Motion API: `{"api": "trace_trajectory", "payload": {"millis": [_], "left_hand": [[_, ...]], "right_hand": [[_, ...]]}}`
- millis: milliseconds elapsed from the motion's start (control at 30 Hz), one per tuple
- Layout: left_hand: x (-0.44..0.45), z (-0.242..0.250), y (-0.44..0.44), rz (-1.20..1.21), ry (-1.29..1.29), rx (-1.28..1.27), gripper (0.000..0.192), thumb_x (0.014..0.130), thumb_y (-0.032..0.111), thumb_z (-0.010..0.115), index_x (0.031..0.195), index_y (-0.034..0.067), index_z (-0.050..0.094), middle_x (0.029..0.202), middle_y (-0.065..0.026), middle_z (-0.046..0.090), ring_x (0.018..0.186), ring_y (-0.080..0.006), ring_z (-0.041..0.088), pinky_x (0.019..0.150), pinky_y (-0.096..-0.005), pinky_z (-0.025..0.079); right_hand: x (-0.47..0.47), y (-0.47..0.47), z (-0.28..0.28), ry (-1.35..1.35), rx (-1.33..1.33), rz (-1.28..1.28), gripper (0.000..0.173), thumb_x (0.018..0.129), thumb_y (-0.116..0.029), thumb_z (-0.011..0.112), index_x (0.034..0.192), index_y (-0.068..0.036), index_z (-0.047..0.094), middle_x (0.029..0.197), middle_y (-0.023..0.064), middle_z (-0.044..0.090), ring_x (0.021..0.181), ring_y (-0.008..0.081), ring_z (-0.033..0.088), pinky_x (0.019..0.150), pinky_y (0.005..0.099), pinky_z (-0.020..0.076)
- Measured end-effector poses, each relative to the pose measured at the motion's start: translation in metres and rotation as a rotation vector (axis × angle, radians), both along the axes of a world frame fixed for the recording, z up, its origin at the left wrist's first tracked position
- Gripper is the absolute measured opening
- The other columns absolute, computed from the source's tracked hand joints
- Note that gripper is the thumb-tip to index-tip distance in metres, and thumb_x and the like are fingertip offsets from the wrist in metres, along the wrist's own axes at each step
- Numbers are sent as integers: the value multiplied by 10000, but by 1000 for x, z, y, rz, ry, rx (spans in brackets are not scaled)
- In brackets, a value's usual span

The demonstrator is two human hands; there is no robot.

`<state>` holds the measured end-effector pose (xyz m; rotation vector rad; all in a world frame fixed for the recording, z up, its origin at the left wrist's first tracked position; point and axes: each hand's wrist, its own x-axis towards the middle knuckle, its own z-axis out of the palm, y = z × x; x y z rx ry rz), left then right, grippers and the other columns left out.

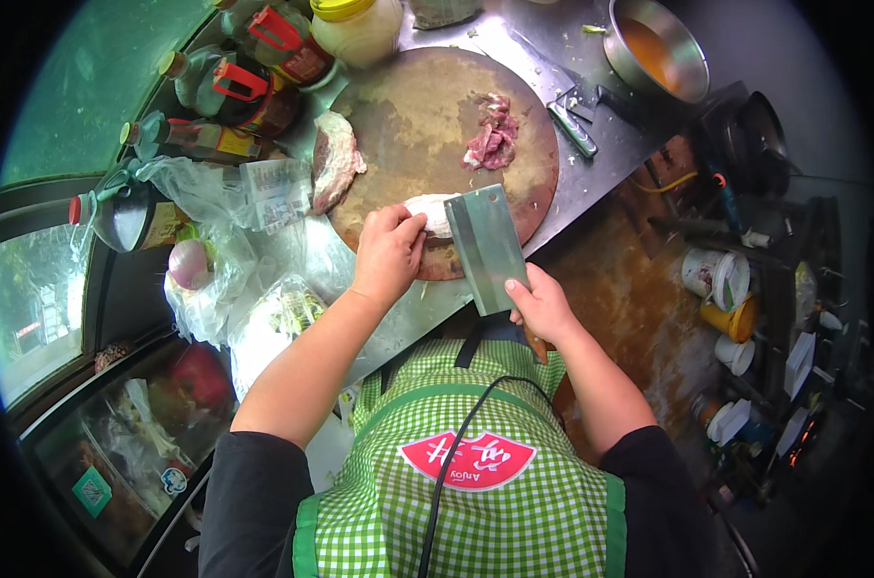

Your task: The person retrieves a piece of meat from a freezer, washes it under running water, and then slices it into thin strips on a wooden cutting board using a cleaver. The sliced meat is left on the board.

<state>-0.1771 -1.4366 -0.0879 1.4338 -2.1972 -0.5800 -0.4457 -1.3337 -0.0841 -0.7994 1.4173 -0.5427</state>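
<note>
A round wooden chopping board lies on the metal worktop before me. My left hand grips a pale, fatty piece of raw meat near the board's front edge. In my right hand is a broad cleaver with a wooden handle, its blade beside the right end of that piece. Whether the blade's edge touches the meat cannot be told. A larger piece of raw meat rests at the board's left rim. Several cut slices of red meat form a small pile at the right.
Sauce bottles and a yellow-lidded jar stand at the back left. A knife lies right of the board, near a metal bowl of orange liquid. Plastic bags and an onion crowd the left side of the metal worktop.
</note>
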Motion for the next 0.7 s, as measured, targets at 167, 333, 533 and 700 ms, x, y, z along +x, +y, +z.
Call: {"api": "trace_trajectory", "payload": {"millis": [167,333,533,700], "left_hand": [[1,-4,2,-8,24,-23,213,864,51,773,1074,79,760,1094,-101,671,1011,-348,605,901,-428,509],[-1,-4,-1,7,40,-42,172,853,48,773,1024,69,763,1053,-96,686,984,-344,623,878,-424,522],[-3,-5,-4,47,48,-25,142,843,45,767,984,61,764,1030,-101,691,983,-346,633,879,-429,528],[2,-3,-5,-4,32,20,140,849,52,775,988,64,761,1063,-115,700,983,-353,642,869,-434,529]], "right_hand": [[18,-24,2,35,-21,-2,231,1077,-213,573,1163,1,591,867,72,676,601,129,628,573,318,548],[26,-40,6,90,-21,20,251,1077,-224,577,1156,14,582,830,85,677,589,151,643,578,338,553],[17,2,20,115,101,19,214,1068,-189,586,1124,17,600,821,87,679,582,145,642,572,334,546],[33,-9,16,106,4,-11,232,1066,-210,594,1057,21,570,801,108,674,588,170,658,572,350,545]]}}
